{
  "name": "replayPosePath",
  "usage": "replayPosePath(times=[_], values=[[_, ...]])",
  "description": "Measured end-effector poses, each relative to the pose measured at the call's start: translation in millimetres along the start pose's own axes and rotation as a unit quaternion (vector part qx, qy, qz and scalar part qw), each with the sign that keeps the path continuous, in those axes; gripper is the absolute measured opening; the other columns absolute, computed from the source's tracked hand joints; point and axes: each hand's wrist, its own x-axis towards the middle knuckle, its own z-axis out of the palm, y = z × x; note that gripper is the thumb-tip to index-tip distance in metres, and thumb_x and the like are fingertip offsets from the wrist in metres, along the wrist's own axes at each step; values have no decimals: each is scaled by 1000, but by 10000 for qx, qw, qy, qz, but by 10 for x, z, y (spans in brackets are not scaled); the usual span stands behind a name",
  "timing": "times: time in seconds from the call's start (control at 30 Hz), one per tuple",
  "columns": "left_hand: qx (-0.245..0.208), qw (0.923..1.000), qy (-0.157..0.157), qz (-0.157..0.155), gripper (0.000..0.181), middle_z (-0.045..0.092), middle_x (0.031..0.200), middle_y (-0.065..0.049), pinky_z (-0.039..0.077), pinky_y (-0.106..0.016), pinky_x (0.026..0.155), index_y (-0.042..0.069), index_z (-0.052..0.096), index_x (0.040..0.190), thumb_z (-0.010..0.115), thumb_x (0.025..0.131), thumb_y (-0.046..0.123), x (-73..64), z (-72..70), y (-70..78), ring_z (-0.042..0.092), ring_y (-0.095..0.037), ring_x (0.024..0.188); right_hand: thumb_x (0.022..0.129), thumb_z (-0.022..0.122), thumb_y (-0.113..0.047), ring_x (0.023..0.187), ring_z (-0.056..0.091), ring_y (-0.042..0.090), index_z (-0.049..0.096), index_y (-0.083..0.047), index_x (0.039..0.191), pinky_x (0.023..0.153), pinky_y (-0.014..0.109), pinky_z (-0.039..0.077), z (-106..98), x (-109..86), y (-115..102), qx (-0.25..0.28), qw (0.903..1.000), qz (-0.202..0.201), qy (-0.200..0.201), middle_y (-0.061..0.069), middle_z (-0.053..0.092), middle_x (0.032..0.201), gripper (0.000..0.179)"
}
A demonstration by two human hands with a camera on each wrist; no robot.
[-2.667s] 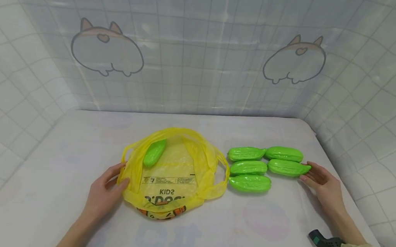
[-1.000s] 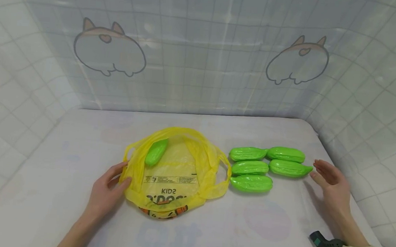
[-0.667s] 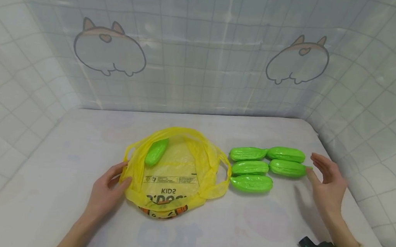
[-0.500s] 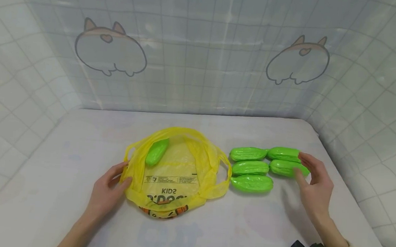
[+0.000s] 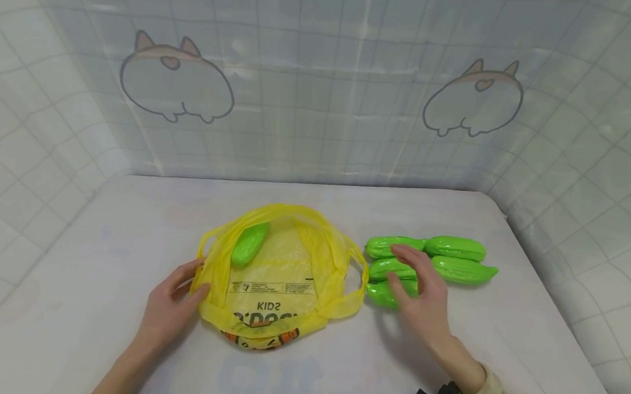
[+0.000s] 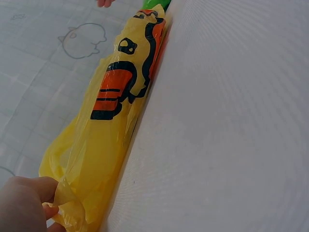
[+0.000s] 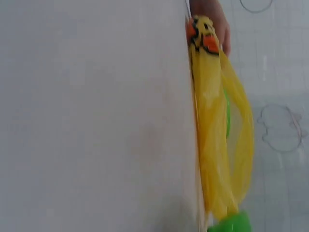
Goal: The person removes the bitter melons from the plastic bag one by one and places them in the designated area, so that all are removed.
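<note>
A yellow plastic bag [image 5: 337, 273] lies with its mouth spread, its duck-like print toward the front. Inside it rests one bright green, ridged, cucumber-like vegetable [image 5: 249, 244]. My left hand [image 5: 171, 300] pinches the bag's left edge; in the left wrist view its fingers [image 6: 46, 189] hold the thin film. To the bag's right, several matching green vegetables lie side by side in two columns. Over the left column is my right hand [image 5: 424, 298], fingers spread apart from the thumb and nothing between them, partly covering the middle vegetable [image 5: 388, 268] and the front vegetable [image 5: 381, 294].
The right column has a far vegetable [image 5: 456, 247] and a near vegetable [image 5: 462, 271]. The bag's right handle loop [image 5: 361, 287] reaches close to the left column. A white-covered table [image 5: 279, 379] bears everything, with a grid-patterned curtain [image 5: 322, 111] behind and at both sides.
My right hand let go of the tip of the right-hand near vegetable, then moved left over the rows to the left column. My left hand stays at the bag's edge.
</note>
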Motion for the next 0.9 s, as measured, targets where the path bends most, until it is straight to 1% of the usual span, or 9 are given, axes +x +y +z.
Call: replayPosePath(times=[0.03, 0.13, 0.23, 0.3, 0.4, 0.5, 0.6, 0.7, 0.9], values=[[-10, 10000, -6, -2, 55, 48, 151, -12, 30, 7, 89, 16, 47, 148, 63, 99, 35, -3, 0, -1, 48, -33, 136, 76, 69, 19, 114, 61, 12, 64, 6, 124, 102, 19, 47, 59, 3, -26, -55, 9999, 30, -99, 21, 65, 122, 50], [-90, 10000, -12, 20, 54, 48, 151, -13, 32, 6, 90, 15, 47, 148, 62, 99, 34, -12, 1, -15, 49, -33, 135, 79, 71, 13, 111, 63, 20, 64, 1, 126, 101, 21, 49, 227, 14, -98, -130, 9991, 146, -369, 16, 66, 124, 48], [-177, 9998, 15, 86, 53, 49, 150, -13, 33, 6, 90, 14, 48, 147, 62, 99, 31, -19, 4, -37, 51, -34, 133, 81, 71, 8, 107, 64, 26, 64, -3, 127, 98, 25, 52, 388, 23, -152, -190, 9978, 224, -600, 11, 66, 125, 47], [-213, 9997, 29, 133, 52, 49, 149, -13, 34, 5, 90, 13, 48, 147, 62, 99, 30, -18, 5, -47, 51, -33, 132, 82, 72, 5, 106, 65, 27, 65, -5, 127, 96, 28, 53, 490, 28, -183, -242, 9968, 227, -730, 9, 66, 124, 47], [-190, 9997, 32, 180, 52, 49, 149, -13, 33, 5, 91, 13, 48, 147, 62, 100, 31, -12, 6, -49, 51, -32, 133, 81, 73, 6, 105, 66, 30, 66, -4, 124, 93, 35, 56, 631, 35, -220, -124, 9960, 231, -854, 9, 67, 123, 45], [-158, 9997, 3, 168, 53, 49, 150, -13, 33, 6, 90, 13, 48, 147, 62, 100, 32, -7, 4, -37, 50, -32, 134, 81, 75, 5, 105, 66, 34, 66, -4, 121, 92, 42, 57, 756, 43, -255, -32, 9943, 423, -977, 10, 67, 122, 42], [-167, 9998, -11, 124, 53, 48, 150, -13, 33, 6, 90, 13, 48, 147, 62, 100, 33, -9, -1, -26, 50, -34, 133, 83, 76, -2, 106, 66, 30, 67, -6, 122, 94, 44, 55, 866, 51, -287, -107, 9900, 775, -1172, 7, 67, 122, 40], [-170, 9998, -15, 121, 54, 48, 150, -14, 33, 6, 90, 13, 47, 147, 62, 100, 33, -12, -5, -24, 51, -34, 133, 85, 76, -10, 108, 65, 25, 67, -7, 123, 96, 44, 54, 974, 50, -310, -168, 9845, 1083, -1372, 5, 68, 122, 39], [-146, 9999, -2, 82, 54, 48, 150, -13, 33, 6, 89, 14, 48, 147, 62, 99, 34, -14, -1, -33, 51, -34, 133, 88, 76, -17, 110, 65, 30, 65, -5, 123, 95, 44, 55, 1224, 27, -321, 24, 9787, 1218, -1653, 7, 66, 123, 38]])
